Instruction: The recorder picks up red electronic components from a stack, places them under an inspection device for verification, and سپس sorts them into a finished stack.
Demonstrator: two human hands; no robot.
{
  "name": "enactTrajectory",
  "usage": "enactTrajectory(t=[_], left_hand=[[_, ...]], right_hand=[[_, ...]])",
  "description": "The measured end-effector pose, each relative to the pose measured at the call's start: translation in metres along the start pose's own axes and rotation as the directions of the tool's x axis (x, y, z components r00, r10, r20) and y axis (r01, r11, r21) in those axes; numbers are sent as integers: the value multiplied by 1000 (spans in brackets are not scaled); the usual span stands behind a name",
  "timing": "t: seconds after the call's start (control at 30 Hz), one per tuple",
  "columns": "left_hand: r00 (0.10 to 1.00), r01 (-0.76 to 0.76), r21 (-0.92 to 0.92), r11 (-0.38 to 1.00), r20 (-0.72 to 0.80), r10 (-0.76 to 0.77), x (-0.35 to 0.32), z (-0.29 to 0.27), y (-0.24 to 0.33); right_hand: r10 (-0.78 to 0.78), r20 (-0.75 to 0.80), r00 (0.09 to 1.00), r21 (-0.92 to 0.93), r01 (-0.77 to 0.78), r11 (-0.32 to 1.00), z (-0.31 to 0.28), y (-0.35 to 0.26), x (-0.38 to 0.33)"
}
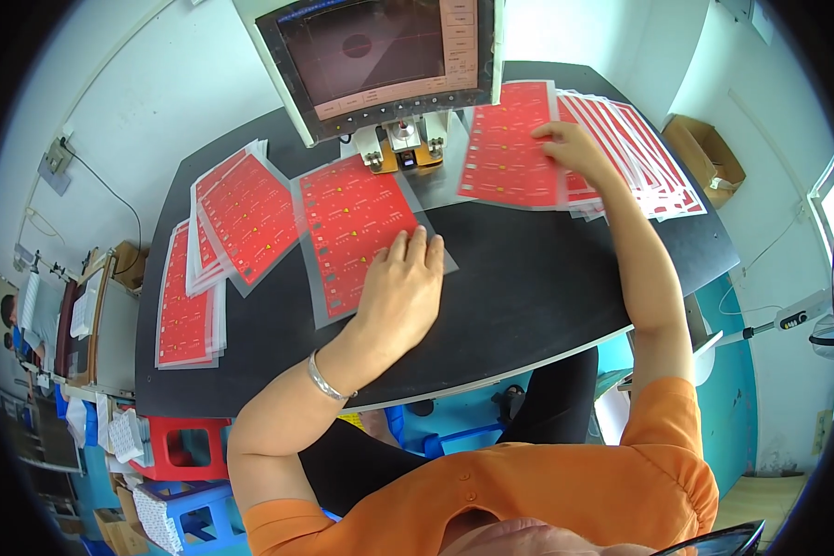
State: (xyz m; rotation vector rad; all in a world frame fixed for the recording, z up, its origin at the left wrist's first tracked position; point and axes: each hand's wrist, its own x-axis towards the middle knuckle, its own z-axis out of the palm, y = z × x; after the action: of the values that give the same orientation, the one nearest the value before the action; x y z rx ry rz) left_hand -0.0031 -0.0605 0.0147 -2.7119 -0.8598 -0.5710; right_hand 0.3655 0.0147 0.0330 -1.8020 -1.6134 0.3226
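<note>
My left hand [403, 287] lies flat, fingers stretched out, on the lower right part of a red printed sheet [352, 222] with clear margins. The top of this sheet reaches the small punch-like head [404, 148] below the monitor. On the right, my right hand [574, 153] grips another red sheet [510, 148] at its right side; its thumb is hidden. That sheet overlaps a fanned pile of red sheets [635, 153]. To the left lie more red sheets, an upper group [246, 213] and a lower group [185, 320].
A monitor [371, 56] stands over the black curved table [519, 296]. Cardboard boxes [704, 157] sit beyond its right edge. Red [181, 445] and blue [199, 510] plastic stools stand at lower left. A person [37, 306] is at far left.
</note>
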Motion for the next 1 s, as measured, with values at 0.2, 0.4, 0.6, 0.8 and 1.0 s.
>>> enactTrajectory(t=[0.2,0.4,0.6,0.8,1.0], left_hand=[[999,-24,-7,1000,33,24,-2,-4,9],[997,-53,-27,998,47,54,-4,-12,11],[1000,17,-169,985,15,-15,-6,-23,31],[992,-123,-94,988,-5,123,-13,-22,47],[999,-40,-69,997,13,41,4,1,19]], right_hand=[[-6,-180,984,-572,-100,814,-29,14,-14],[-277,-144,950,-571,149,807,38,-9,-9],[-341,28,940,-511,306,803,67,-20,-13],[-319,70,945,-542,304,783,57,-12,-14],[-285,67,956,-579,269,770,57,-14,-13]])
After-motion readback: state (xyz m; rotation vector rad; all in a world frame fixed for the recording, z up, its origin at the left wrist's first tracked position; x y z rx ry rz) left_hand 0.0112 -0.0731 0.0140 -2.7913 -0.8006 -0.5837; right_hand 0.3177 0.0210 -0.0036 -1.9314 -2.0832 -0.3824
